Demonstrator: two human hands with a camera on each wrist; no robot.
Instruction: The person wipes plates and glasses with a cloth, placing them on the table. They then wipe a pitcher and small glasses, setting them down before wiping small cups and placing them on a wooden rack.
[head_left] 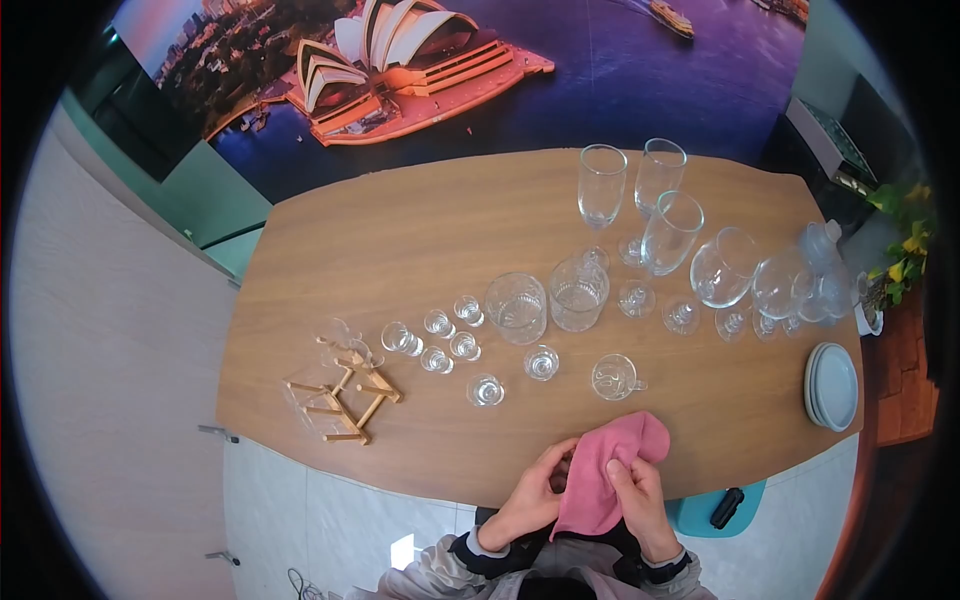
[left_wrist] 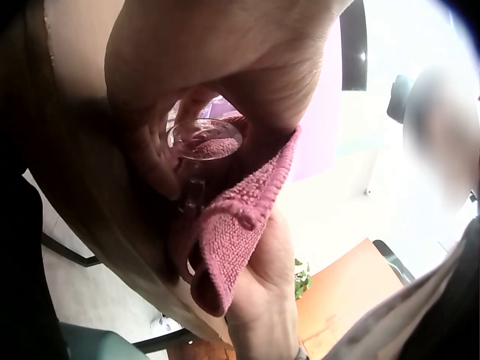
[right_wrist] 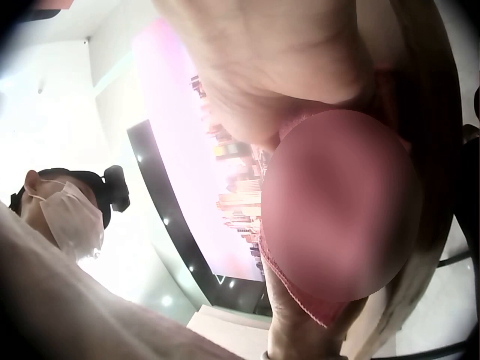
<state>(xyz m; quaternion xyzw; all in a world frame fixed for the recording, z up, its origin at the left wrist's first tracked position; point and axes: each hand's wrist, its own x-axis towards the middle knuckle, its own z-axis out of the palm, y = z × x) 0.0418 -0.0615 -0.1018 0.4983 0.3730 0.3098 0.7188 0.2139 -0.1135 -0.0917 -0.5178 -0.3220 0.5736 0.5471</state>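
Note:
A pink cloth (head_left: 612, 475) hangs between both hands close to the table's front edge. My left hand (head_left: 533, 502) curls its fingers around a small clear glass (left_wrist: 205, 140), whose round outline shows inside the hand in the left wrist view; most of it is hidden by fingers and cloth. On the other side, my right hand (head_left: 642, 500) grips the cloth, thumb lying on top of it. Just beyond the cloth stands a glass mug (head_left: 612, 378) with a handle. Blurred pink fills much of the right wrist view.
Several small glasses (head_left: 486, 390) stand mid-table, with two tumblers (head_left: 517, 308) behind them. Tall stemmed glasses (head_left: 672, 235) and round-bowled ones (head_left: 724, 268) crowd the right. A wooden rack (head_left: 350, 400) sits left, stacked plates (head_left: 834, 387) right. Below is a teal stool (head_left: 700, 515).

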